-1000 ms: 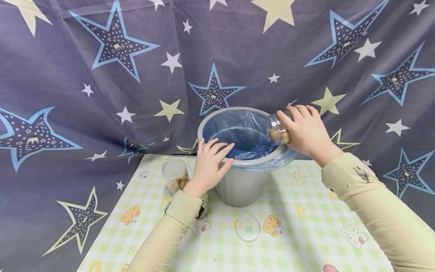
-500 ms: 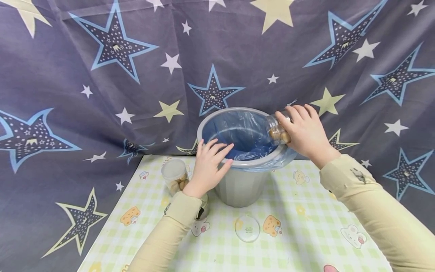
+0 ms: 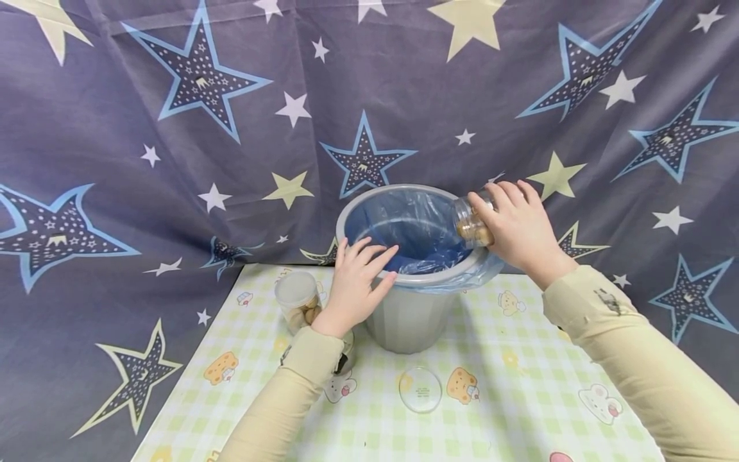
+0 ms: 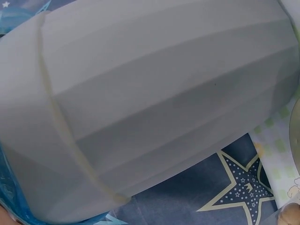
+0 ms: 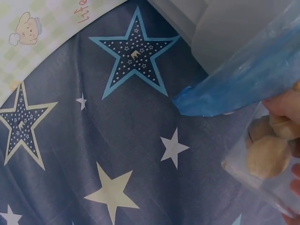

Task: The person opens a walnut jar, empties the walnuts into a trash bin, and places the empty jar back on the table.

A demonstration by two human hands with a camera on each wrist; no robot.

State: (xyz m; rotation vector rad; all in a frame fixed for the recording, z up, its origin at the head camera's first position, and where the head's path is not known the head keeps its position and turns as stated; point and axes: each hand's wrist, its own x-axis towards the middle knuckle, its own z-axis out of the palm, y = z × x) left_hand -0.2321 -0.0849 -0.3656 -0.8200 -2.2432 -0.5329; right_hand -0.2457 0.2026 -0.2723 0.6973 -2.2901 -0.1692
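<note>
My right hand (image 3: 519, 224) grips a clear jar (image 3: 466, 210), tilted with its mouth towards the inside of a grey bin (image 3: 407, 324). Round tan-brown pieces (image 5: 268, 157) lie inside that jar; their exact kind is unclear. A blue plastic liner (image 3: 404, 221) covers the inside of the bin and folds over its rim. With fingers spread, my left hand (image 3: 358, 282) rests on the near left of the rim. In the left wrist view the bin's ribbed wall fills most of the picture.
Left of the bin stands a lidded jar (image 3: 297, 295) with similar pieces. Another container (image 3: 348, 356) is partly hidden behind the left wrist. A clear round lid (image 3: 420, 389) lies on the checked tablecloth (image 3: 519, 398). A star-patterned curtain (image 3: 369, 77) hangs behind.
Both hands stay in nearly the same place. The pieces in the tilted jar look slightly shifted; the view has moved a little.
</note>
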